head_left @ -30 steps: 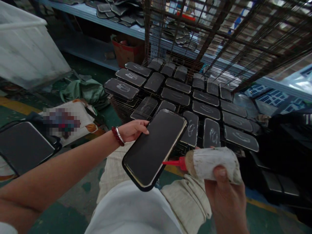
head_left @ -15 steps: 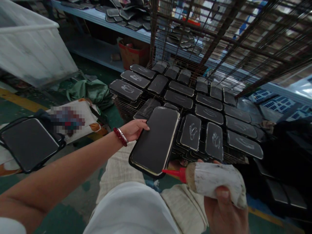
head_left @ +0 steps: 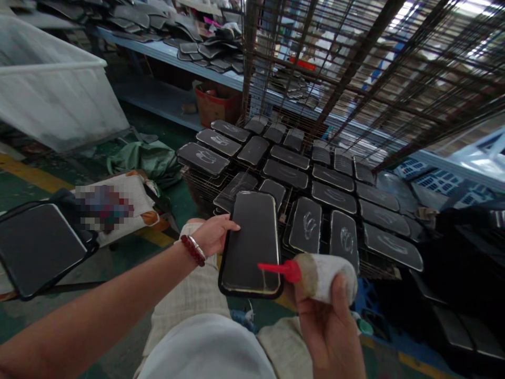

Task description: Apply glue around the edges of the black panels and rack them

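Note:
A black rounded panel [head_left: 250, 237] with a pale line along its edge is gripped at its left side by my left hand [head_left: 216, 233], thumb on top. My right hand [head_left: 329, 321] is wrapped round a white squeeze bottle [head_left: 329, 276], its fingers partly hidden beneath. The bottle's red nozzle [head_left: 278, 268] points left, over the panel's lower right part. Beyond the panel, many similar black panels [head_left: 286, 173] lie on wire racks, some with whitish smears on top, such as the near panel [head_left: 305, 225].
A large white bin [head_left: 59, 89] stands at the upper left. Another black panel [head_left: 43, 247] rests at the left beside a white padded surface [head_left: 140, 197]. Wire mesh [head_left: 355, 63] rises behind the racks. A cardboard box [head_left: 218, 105] sits below a blue shelf [head_left: 158, 50].
The held panel is turned more upright in view and sits slightly lower. My right hand and the bottle have moved left, so the nozzle now overlaps the panel rather than its bottom corner.

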`<move>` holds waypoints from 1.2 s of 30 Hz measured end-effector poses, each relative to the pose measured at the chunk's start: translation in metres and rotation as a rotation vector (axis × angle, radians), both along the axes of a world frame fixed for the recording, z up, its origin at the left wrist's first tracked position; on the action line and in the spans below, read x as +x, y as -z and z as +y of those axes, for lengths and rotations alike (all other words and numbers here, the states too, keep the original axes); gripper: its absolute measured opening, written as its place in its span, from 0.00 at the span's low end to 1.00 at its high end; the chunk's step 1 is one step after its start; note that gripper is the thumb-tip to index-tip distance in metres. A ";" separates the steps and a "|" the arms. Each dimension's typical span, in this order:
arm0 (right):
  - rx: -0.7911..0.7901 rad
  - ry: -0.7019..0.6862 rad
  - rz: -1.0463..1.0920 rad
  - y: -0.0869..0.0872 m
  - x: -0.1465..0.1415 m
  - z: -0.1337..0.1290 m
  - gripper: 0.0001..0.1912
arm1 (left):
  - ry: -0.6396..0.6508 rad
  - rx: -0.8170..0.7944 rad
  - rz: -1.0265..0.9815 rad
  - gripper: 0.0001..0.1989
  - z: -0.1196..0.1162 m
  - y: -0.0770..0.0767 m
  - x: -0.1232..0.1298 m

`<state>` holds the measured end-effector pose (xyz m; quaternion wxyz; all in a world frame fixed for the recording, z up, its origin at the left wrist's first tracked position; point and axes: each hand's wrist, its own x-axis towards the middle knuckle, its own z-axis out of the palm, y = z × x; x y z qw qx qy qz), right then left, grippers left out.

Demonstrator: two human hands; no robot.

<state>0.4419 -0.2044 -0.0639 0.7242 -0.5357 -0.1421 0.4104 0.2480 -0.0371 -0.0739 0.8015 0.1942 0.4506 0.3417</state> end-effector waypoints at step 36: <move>0.130 -0.041 -0.374 -0.027 0.052 0.025 0.26 | 0.298 0.054 -0.069 0.16 -0.019 -0.010 0.014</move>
